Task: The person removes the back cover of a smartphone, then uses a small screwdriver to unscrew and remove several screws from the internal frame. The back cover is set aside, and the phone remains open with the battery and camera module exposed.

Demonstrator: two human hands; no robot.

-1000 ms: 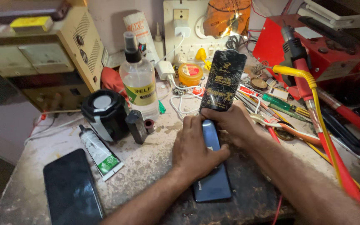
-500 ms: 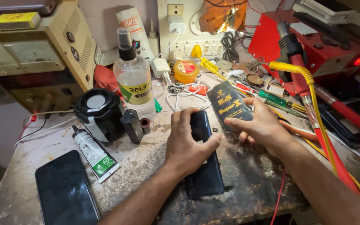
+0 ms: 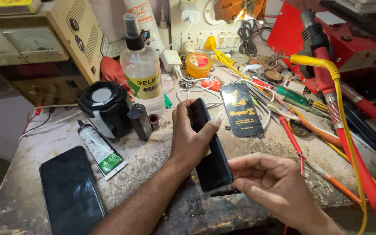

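The handset (image 3: 210, 152) lies mid-bench, a flat packet (image 3: 239, 110) right, a tube (image 3: 101, 150) left, a spray bottle (image 3: 142, 72) behind.

worn, stained workbench (image 3: 31, 191), grey-brown surface pitted and scuffed. beige metal cabinet (image 3: 44, 48) stands at its far left corner. white socket panel (image 3: 196, 26) fixed to the pale wall (image 3: 109, 13) behind the far edge. lighting warm, even. floor dim beyond the left edge.
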